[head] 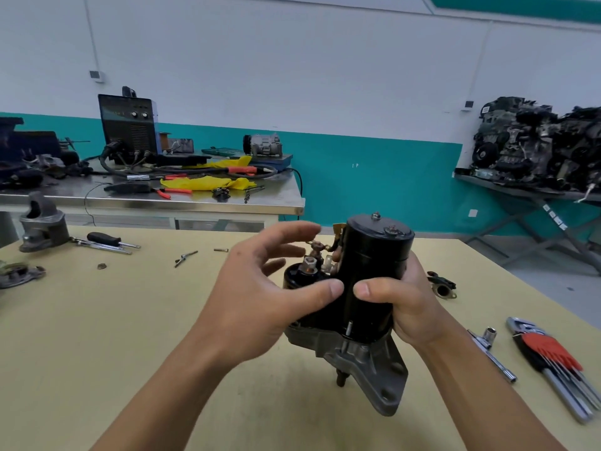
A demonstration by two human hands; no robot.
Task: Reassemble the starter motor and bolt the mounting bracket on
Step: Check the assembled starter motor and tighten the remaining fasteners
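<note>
Right hand [400,301] was wrapped round the black body of the starter motor [374,281], thumb across the front, fingers behind. Firm grip, motor held upright over the worktop [130,336]. Couldn't tell if the motor's lower end touched the surface.

Left hand [270,294] was open: thumb tip pressed on the motor body, nearly meeting the right thumb. Its fingers were spread and loosely arched over the solenoid [300,283] and its copper terminal studs. Those fingers were blurred, so no call on whether they touched the studs.

Grey cast end housing [377,366] sat at the bottom of the motor, below both hands, its flange with bolt holes angled down toward the person. A shaft stub poked out underneath. There were two small nuts on the top cap, above the right hand.

Right of the right hand, all on the worktop:
- small dark flanged part [442,284], close by
- socket on a T-handle [491,348], further out
- hex key set [553,356] in a red holder, furthest out

Left of the left hand, well apart:
- loose bolt [185,258]
- short pin [220,250]
- nut [101,265]
- black-handled screwdriver [110,239]
- grey casting [42,226], at the far left edge

Beyond both hands was a second steel worktop [227,203] carrying a welder [130,125], yellow rags [201,183] and red-handled pliers [172,191]
</note>
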